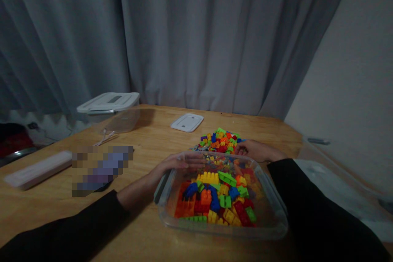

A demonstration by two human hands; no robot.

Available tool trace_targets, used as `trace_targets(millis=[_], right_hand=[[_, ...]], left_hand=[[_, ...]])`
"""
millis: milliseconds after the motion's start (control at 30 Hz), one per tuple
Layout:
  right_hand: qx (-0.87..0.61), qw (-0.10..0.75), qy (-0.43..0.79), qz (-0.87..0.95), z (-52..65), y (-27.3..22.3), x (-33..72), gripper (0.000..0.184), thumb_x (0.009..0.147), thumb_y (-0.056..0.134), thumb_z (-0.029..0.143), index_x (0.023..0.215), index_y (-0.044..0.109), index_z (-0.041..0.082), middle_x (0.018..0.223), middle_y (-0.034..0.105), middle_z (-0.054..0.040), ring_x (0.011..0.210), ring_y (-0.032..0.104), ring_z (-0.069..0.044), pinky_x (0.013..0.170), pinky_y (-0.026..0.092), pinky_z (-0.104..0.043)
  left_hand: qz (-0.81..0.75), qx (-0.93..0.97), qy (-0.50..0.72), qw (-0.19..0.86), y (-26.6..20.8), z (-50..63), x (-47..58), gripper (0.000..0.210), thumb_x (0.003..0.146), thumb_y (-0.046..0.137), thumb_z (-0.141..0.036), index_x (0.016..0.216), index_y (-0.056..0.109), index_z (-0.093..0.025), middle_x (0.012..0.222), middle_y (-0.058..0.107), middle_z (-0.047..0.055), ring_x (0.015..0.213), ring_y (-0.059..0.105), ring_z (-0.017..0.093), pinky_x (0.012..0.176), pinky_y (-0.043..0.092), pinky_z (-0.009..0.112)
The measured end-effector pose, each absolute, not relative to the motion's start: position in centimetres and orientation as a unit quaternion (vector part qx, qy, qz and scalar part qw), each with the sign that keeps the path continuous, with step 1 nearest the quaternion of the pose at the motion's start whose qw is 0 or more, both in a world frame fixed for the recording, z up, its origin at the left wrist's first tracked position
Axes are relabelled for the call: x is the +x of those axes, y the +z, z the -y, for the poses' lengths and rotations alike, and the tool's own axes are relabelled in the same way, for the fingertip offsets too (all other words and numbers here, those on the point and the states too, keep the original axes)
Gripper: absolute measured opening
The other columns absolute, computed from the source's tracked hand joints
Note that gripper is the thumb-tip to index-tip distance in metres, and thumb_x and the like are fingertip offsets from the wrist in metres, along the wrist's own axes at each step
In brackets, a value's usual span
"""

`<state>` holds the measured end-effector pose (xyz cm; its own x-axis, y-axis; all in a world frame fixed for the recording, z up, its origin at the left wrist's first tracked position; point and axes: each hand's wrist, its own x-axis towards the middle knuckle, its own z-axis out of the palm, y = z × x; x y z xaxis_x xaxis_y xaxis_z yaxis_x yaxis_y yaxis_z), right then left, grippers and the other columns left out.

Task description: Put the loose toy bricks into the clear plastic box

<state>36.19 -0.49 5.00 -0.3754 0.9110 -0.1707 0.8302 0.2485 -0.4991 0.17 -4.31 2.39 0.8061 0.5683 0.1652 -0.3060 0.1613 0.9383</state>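
Observation:
In front of me a transparent plastic box (pixel 222 235) holds several toy building bricks (pixel 225 200) in yellow, green, red, blue and orange. Behind it on the table lies a heap of smaller bricks (pixel 219 141). My left hand (pixel 181 161) reaches past the box's far left corner, fingers stretched out towards the heap and partly seen through the box wall. At the heap's right edge is my right hand (pixel 250 149), its fingers curled in against the bricks. Whatever lies between those fingers is too small and hidden to make out.
A white lid (pixel 187 123) lies flat beyond the heap. At the back left stands a lidded transparent box (pixel 123 118). A long pale case (pixel 39 170) and a blurred-out object (pixel 104 170) lie on the left. Another transparent container (pixel 337 184) is beside my right arm.

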Motion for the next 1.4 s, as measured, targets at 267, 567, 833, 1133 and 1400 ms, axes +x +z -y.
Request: trace_targets(millis=[267, 567, 833, 1133, 1400], right_hand=[[-0.568, 0.048, 0.233, 0.788, 1.5, 5.4, 34.8, 0.017, 0.075, 0.075, 0.027, 0.090, 0.077, 0.019, 0.094, 0.079, -0.0087, 0.086, 0.071, -0.025, 0.072, 0.052, -0.031], [-0.576, 0.051, 0.214, 0.787, 1.9, 5.8, 34.3, 0.018, 0.079, 0.074, 0.026, 0.095, 0.076, 0.017, 0.098, 0.079, -0.0107, 0.088, 0.070, -0.024, 0.072, 0.051, -0.029], [-0.563, 0.081, 0.239, 0.787, 0.9, 5.1, 35.3, 0.020, 0.080, 0.069, 0.026, 0.097, 0.073, 0.017, 0.094, 0.079, -0.0070, 0.085, 0.071, -0.021, 0.070, 0.053, -0.028], [-0.580, 0.076, 0.227, 0.779, 0.9, 5.3, 35.8, 0.018, 0.078, 0.072, 0.026, 0.095, 0.073, 0.018, 0.091, 0.078, -0.0067, 0.082, 0.069, -0.021, 0.069, 0.050, -0.028], [-0.619, 0.056, 0.192, 0.759, 1.8, 7.1, 37.1, 0.014, 0.073, 0.069, 0.019, 0.086, 0.073, 0.018, 0.084, 0.073, -0.0040, 0.077, 0.061, -0.019, 0.067, 0.044, -0.027]], left_hand=[[-0.107, 0.561, 0.292, 0.767, 2.2, 4.3, 0.1, 0.054, 0.091, 0.048, -0.017, 0.143, 0.056, -0.008, 0.148, 0.061, 0.022, 0.139, 0.055, 0.037, 0.122, 0.023, 0.060], [-0.103, 0.561, 0.290, 0.769, 2.3, 4.5, 0.1, 0.052, 0.092, 0.047, -0.016, 0.143, 0.057, -0.008, 0.150, 0.058, 0.023, 0.142, 0.053, 0.036, 0.124, 0.020, 0.059], [-0.096, 0.556, 0.286, 0.775, 2.2, 4.2, 0.2, 0.053, 0.090, 0.050, -0.016, 0.142, 0.057, -0.008, 0.147, 0.062, 0.023, 0.139, 0.056, 0.037, 0.121, 0.026, 0.060], [-0.099, 0.561, 0.285, 0.771, 2.1, 4.3, 0.0, 0.052, 0.093, 0.046, -0.017, 0.144, 0.055, -0.010, 0.150, 0.060, 0.020, 0.141, 0.053, 0.035, 0.124, 0.021, 0.059], [-0.131, 0.556, 0.291, 0.767, 2.4, 4.5, 0.0, 0.055, 0.091, 0.050, -0.018, 0.144, 0.054, -0.006, 0.149, 0.059, 0.023, 0.140, 0.053, 0.037, 0.123, 0.023, 0.060]])
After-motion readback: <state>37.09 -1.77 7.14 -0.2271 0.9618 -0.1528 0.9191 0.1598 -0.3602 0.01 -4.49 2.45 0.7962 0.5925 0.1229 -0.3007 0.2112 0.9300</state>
